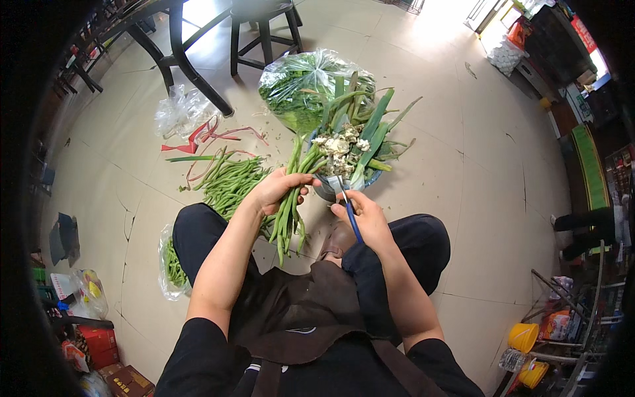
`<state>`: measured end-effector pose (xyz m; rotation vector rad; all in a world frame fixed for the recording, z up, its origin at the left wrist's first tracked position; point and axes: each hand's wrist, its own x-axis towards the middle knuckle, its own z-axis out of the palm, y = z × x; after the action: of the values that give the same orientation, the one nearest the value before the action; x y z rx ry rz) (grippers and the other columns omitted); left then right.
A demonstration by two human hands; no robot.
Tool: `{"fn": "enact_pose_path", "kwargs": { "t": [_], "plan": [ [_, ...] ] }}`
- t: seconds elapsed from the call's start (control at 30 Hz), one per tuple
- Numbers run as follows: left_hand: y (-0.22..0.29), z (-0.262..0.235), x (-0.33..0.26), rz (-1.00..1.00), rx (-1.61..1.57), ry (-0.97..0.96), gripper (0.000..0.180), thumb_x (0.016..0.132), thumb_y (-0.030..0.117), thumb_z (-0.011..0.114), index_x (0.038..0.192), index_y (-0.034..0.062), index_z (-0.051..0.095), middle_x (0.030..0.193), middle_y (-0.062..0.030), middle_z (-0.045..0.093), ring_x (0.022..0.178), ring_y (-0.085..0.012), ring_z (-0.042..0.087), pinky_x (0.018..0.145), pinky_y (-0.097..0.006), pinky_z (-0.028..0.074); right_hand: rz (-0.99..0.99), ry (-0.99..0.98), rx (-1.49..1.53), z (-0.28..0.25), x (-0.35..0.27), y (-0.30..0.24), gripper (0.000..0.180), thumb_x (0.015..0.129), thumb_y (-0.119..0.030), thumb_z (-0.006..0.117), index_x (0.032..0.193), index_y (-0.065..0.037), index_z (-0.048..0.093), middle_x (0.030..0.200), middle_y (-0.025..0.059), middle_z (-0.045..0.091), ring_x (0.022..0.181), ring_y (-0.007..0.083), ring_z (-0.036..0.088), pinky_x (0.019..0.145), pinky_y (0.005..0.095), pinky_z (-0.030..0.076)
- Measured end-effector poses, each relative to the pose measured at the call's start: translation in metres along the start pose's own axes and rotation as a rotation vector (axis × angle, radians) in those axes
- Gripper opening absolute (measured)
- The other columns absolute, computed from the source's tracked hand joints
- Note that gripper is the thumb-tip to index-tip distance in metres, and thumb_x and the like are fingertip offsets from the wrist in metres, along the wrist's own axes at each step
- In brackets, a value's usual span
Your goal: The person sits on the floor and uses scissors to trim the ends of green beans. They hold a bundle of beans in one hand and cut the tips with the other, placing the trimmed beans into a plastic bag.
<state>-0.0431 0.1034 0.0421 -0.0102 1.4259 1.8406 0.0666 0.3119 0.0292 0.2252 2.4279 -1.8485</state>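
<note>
Beige tiled floor, seen over dark-trousered knees: left hand [278, 188] clamped round a light, limp bunch of green beans [289, 208], best gripped mid-bundle, w/ right hand [367, 218] closed on blue-handled scissors [350, 215] nr a bowl [329, 192] of trimmings, bagged greens [304, 86] beyond.

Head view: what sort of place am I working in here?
Probably the floor of a small eatery or shop's prep area. The left hand grips a bunch of green beans and the right hand holds scissors over a basin of trimmings, on a tiled floor beside dark table legs.
</note>
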Motion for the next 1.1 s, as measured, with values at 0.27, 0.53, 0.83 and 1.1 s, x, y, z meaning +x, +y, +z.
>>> {"fn": "enact_pose_path", "kwargs": {
  "t": [0.27, 0.53, 0.83, 1.1],
  "plan": [
    [0.005, 0.003, -0.004, -0.046, -0.047, -0.136, 0.025, 0.091, 0.016, 0.058, 0.106, -0.0036, 0.065, 0.078, -0.0013, 0.063, 0.062, -0.0060, 0.051, 0.055, -0.023, 0.045, 0.091, -0.004, -0.106, 0.001, -0.005, -0.012, 0.037, 0.084, -0.023, 0.076, 0.110, 0.000, 0.063, 0.081, -0.0007, 0.064, 0.071, 0.0044, 0.052, 0.063, 0.0214, 0.043],
    [0.001, -0.017, 0.000, -0.085, -0.047, -0.226, 0.030, 0.089, 0.012, 0.059, 0.113, -0.0051, 0.058, 0.094, -0.0062, 0.067, 0.067, -0.0065, 0.052, 0.057, -0.024, 0.047, 0.005, 0.030, -0.176, 0.003, -0.007, -0.021, 0.045, 0.082, -0.030, 0.076, 0.111, 0.001, 0.062, 0.075, 0.0057, 0.061, 0.067, 0.0111, 0.053, 0.064, 0.0279, 0.045],
    [-0.002, -0.021, -0.005, -0.083, -0.347, -0.363, 0.041, 0.091, 0.008, 0.053, 0.130, -0.0027, 0.049, 0.105, -0.0105, 0.065, 0.067, -0.0068, 0.050, 0.057, -0.024, 0.048, 0.024, -0.067, 0.027, 0.006, -0.006, -0.007, 0.032, 0.084, -0.021, 0.075, 0.105, 0.001, 0.064, 0.064, -0.0049, 0.052, 0.059, 0.0032, 0.040, 0.051, 0.0224, 0.032],
    [-0.008, -0.025, -0.010, -0.118, -0.145, -0.197, 0.027, 0.090, 0.012, 0.057, 0.109, -0.0057, 0.065, 0.082, -0.0053, 0.066, 0.060, -0.0068, 0.051, 0.055, -0.022, 0.047, 0.146, -0.069, 0.056, 0.013, -0.015, -0.021, 0.021, 0.091, -0.021, 0.067, 0.100, -0.003, 0.062, 0.066, -0.0028, 0.055, 0.052, 0.0036, 0.050, 0.046, 0.0194, 0.038]
  ]
}}
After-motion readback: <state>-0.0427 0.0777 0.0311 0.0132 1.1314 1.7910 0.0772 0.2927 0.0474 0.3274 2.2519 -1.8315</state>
